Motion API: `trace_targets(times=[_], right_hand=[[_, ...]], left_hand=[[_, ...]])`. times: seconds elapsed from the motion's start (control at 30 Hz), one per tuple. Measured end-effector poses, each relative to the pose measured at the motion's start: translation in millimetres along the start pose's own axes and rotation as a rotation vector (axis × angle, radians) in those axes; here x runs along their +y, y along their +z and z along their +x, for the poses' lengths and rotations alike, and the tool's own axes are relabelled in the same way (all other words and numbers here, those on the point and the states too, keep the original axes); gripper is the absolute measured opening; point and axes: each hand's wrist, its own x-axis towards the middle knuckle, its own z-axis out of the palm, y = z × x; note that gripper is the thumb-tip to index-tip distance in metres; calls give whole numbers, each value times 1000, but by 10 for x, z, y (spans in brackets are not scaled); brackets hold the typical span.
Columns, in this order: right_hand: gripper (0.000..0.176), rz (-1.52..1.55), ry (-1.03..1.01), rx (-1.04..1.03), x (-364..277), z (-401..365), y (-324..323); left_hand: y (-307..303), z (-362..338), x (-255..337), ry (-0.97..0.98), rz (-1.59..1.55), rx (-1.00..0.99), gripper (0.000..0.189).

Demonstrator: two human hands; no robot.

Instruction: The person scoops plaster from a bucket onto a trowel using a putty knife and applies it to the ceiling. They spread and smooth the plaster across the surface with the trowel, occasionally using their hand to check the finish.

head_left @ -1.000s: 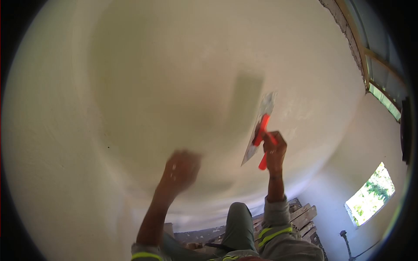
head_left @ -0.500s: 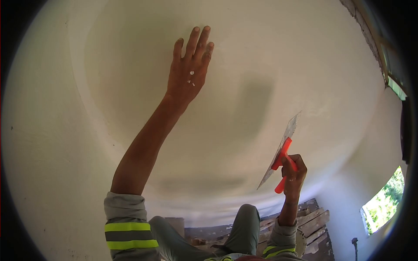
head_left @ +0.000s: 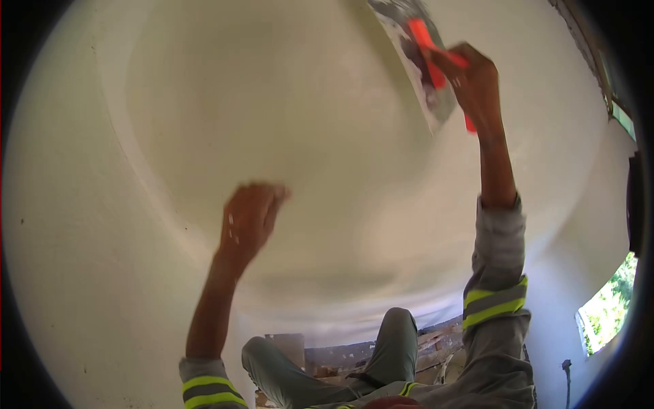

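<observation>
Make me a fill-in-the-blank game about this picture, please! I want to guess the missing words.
1. The trowel is gripped by the person's ____ hand.
2. The trowel's handle is coloured ____.
3. The bright stripes on the grey sleeves are coloured ____.
4. Through the window at the right of the picture, the plants look ____.

Missing words: right; red; yellow; green.
</observation>
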Motion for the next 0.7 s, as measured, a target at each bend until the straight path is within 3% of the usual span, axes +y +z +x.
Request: trace_targets(times=[0.03,0.1,0.17,0.23,0.33,0.47,0.5,0.57,0.6,0.7], right_hand=[[33,-42,3,-32,-22,201,90],[32,-440,-652,-33,61,376,380],[32,-636,-851,-79,-236,165,714],[31,-428,-251,-385,-658,-300,957],[25,-384,-516,-472,-425,-1257,1327],[13,-342,-681,-648,-53,-1687,978],[20,-424,-822,-529,36,-1505,780],[35,-381,-898,-250,200,-887,522],[32,-381,-911,-225,114,-554,403],[26,-509,-971,-307,99,-48,401]], left_hand=[[44,-284,29,-91,-61,-61,4],[205,-852,24,-246,-174,-225,5],[372,-1320,3,-340,-226,-325,7],[516,-1623,68,-426,-313,-421,9],[924,-2179,-20,-487,-382,-527,11],[1367,-3172,-72,-492,-360,-724,23],[1403,-3287,-68,-490,-334,-779,27],[1430,-3345,13,-484,-342,-918,35],[1403,-3421,98,-484,-347,-1004,39],[1704,-3729,137,-452,-364,-980,44]])
